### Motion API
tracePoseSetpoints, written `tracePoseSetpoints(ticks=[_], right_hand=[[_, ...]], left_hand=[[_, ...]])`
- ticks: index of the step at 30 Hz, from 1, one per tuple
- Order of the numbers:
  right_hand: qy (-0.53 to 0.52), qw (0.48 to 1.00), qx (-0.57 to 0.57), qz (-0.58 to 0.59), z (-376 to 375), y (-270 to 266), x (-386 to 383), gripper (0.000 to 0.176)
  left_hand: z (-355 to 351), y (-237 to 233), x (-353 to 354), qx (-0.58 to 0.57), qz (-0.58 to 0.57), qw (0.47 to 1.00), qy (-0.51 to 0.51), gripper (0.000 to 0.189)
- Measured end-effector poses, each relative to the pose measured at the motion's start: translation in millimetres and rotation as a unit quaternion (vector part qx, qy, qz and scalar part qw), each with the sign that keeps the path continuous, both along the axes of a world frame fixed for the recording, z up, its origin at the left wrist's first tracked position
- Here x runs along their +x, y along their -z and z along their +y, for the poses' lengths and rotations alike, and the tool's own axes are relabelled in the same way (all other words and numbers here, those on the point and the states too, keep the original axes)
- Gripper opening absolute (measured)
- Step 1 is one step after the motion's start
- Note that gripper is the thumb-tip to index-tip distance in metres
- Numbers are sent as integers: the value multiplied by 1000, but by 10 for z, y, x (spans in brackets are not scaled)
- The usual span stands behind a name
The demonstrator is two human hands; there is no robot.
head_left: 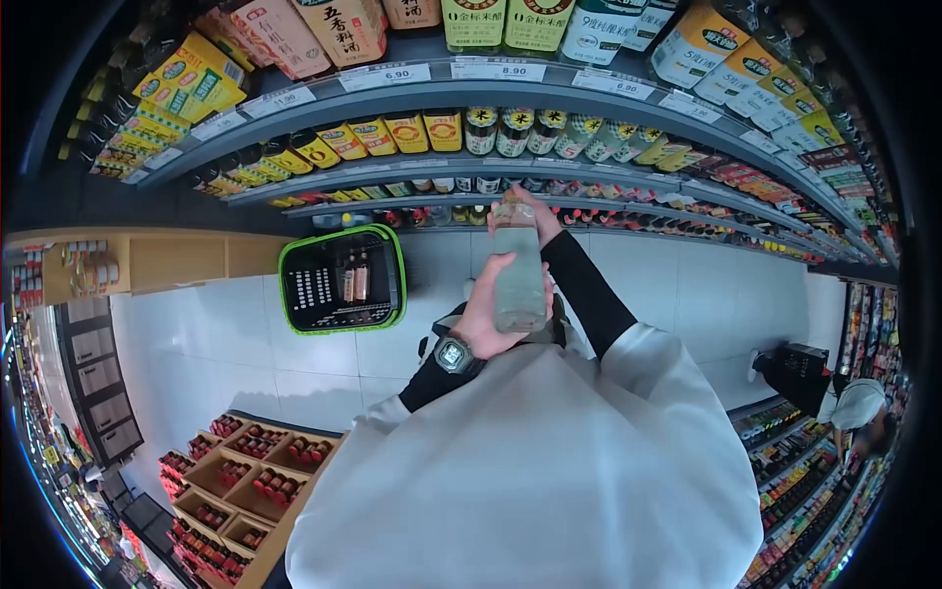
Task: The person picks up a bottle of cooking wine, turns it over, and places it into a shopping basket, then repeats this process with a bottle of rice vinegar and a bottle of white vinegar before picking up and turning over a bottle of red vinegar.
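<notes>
Between my two hands is a clear glass bottle [520, 275] of colourless liquid, its neck pointing toward the shelves. My left hand [483, 319], with a digital watch at the wrist, wraps round the lower part, thumb along the side. At the neck end, my right hand [542, 216] grips the bottle near its top; some of its fingers are hidden behind the glass. To the left on the floor stands a black shopping basket with a green rim [403, 280]. Small bottles with pinkish labels [361, 278] lie inside it.
Ahead, shelves [412, 175] hold rows of bottles and boxes, with price tags [498, 71] along one edge. A wooden display rack [221, 476] of bottles stands behind me on the left. At far right a person [859, 404] bends by another shelf, near a black basket [797, 375].
</notes>
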State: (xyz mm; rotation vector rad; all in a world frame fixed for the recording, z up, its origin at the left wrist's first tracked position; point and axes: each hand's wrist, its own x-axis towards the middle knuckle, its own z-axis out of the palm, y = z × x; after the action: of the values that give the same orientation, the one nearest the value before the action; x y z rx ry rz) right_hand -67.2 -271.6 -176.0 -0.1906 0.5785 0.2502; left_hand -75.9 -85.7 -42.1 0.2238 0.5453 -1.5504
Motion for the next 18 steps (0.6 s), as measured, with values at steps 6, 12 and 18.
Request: tracePoseSetpoints(ticks=[6, 12, 18], right_hand=[[46, 996, -64, -43, -15, -368, -32, 50], [93, 971, -180, -128, 21, -1545, -77, 48], [75, 905, -313, -278, 84, -2149, -146, 49]], left_hand=[[5, -20, -62, 2, -62, 998, 29, 56], [84, 40, -102, -112, -249, 960, 59, 74], [63, -274, 30, -176, -389, 902, 61, 80]])
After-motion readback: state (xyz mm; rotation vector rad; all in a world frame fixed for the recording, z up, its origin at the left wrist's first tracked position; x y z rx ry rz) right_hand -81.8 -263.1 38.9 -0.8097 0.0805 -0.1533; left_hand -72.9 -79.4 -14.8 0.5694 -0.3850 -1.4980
